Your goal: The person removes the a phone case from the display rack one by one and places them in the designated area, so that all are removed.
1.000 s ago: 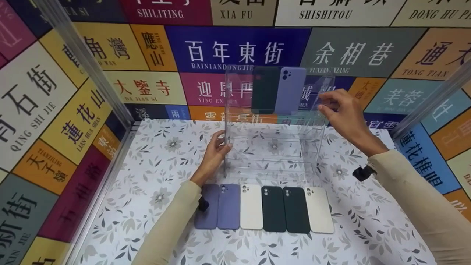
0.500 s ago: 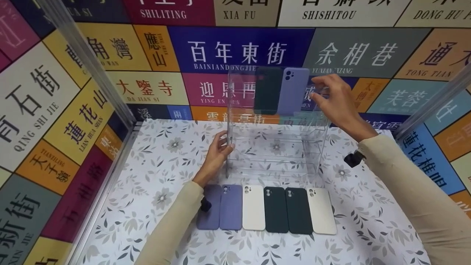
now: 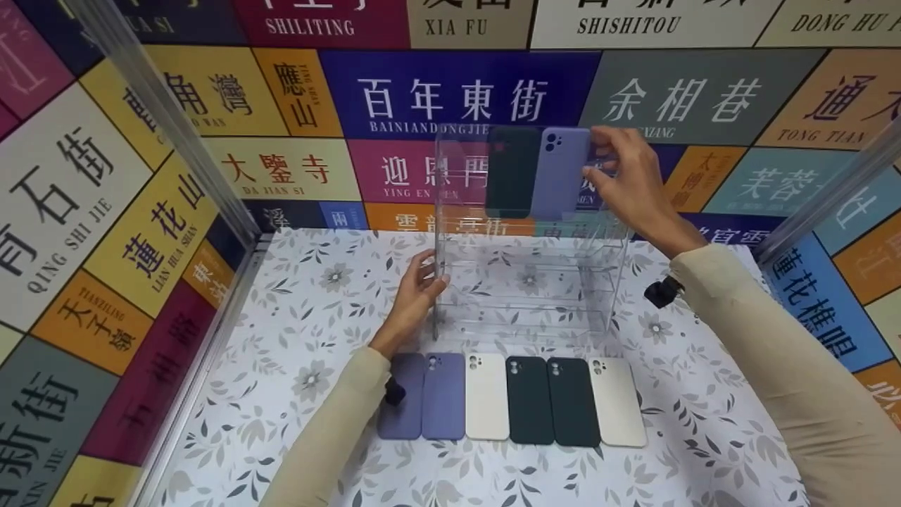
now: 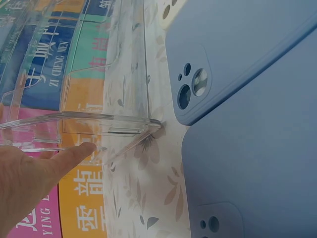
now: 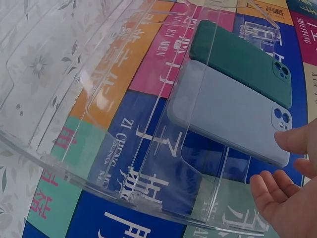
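A clear acrylic display rack (image 3: 437, 211) with stepped tiers stands on the table. My left hand (image 3: 415, 289) grips its left side panel, thumb in front; the left wrist view shows a finger (image 4: 81, 151) along the clear panel. On the top tier a dark green phone case (image 3: 510, 176) and a lavender phone case (image 3: 563, 176) stand side by side, leaning back. Beside the lavender case's right edge is my right hand (image 3: 626, 169), fingers bent and spread. In the right wrist view its thumb (image 5: 292, 140) overlaps the case's camera-end corner, while other fingertips lie apart from it.
Before the rack lies a row of phone cases: two lavender, one partly under my left wrist (image 3: 400, 422), a white one (image 3: 487, 398), two dark green (image 3: 530, 401), and another white (image 3: 619, 401). Sign-printed walls (image 3: 457, 84) enclose the floral-patterned table (image 3: 317, 310).
My right hand has moved left and up from the rack's right side to the lavender case's edge. The left hand keeps its hold on the rack, and the cases stay in place.
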A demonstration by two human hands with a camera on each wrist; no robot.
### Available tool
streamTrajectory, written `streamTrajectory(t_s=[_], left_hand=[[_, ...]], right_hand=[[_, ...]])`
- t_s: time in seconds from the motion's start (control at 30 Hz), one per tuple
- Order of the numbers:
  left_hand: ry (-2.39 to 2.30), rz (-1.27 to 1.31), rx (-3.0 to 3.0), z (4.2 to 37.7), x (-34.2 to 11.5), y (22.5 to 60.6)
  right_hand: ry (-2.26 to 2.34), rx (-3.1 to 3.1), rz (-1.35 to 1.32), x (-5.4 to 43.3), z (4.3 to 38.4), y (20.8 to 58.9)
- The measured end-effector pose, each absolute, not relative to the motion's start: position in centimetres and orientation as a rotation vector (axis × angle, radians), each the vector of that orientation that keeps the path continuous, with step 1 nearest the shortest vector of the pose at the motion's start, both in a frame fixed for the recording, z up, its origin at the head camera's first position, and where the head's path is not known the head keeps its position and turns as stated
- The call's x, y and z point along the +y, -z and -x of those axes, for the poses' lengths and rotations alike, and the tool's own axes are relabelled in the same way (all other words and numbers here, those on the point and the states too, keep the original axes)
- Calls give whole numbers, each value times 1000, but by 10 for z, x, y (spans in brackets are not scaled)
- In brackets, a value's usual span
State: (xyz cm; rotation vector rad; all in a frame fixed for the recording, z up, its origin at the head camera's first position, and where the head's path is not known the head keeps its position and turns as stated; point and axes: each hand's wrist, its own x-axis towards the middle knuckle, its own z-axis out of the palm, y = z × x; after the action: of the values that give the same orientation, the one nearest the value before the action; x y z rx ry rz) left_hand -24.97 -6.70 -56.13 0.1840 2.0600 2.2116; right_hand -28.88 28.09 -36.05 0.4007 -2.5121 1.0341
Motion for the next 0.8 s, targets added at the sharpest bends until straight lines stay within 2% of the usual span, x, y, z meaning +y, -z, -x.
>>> streamTrajectory(t_s=[0.8], left_hand=[[-2201, -185, 2082, 251, -69, 563]], right_hand=[[-1052, -2469, -425, 277, 297, 371]])
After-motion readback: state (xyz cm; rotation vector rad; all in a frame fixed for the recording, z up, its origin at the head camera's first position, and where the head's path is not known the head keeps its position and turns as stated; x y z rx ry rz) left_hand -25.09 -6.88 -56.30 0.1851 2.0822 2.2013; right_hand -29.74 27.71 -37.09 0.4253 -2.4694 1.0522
